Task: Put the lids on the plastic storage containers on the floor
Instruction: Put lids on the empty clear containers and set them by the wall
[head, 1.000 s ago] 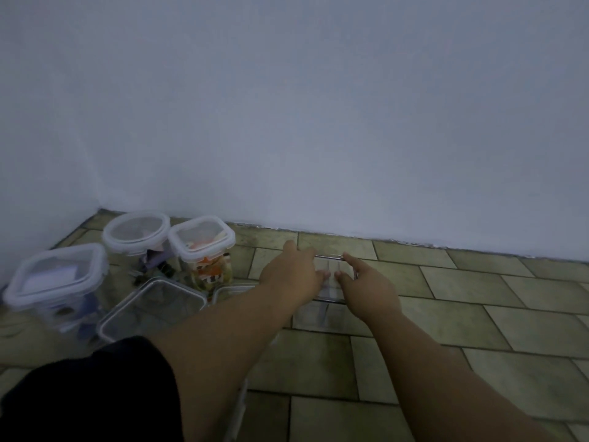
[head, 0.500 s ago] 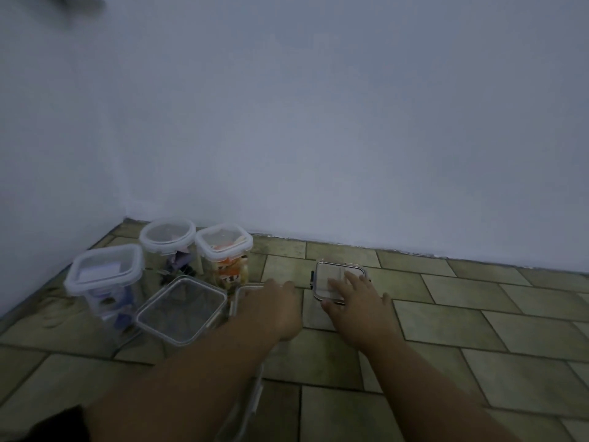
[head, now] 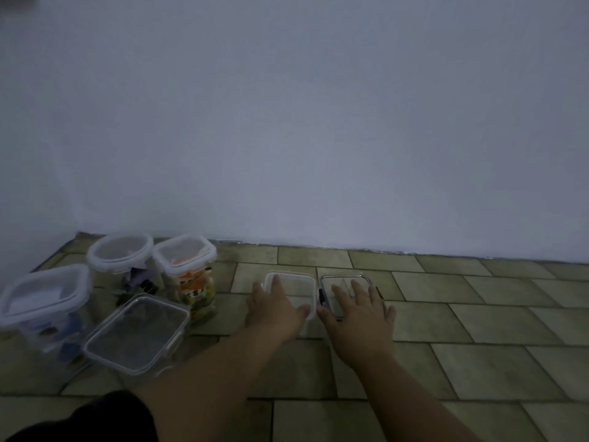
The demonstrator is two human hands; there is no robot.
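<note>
Just below the frame's centre, two small clear pieces lie side by side on the tiled floor point(head: 478, 314): a white-rimmed one point(head: 293, 282) under the left hand point(head: 274, 311) and a dark-clipped one point(head: 345, 280) under the right hand point(head: 360, 309). Both hands lie flat with fingers spread, gripping nothing, probably pressing down to seat lids; which piece is lid or container I cannot tell. At the lower left stand four lidded containers point(head: 134, 333), grouped as if finished

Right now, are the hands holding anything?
No. The left hand lies flat on a white-rimmed lid; the right hand lies flat on a dark-rimmed lid.
</note>
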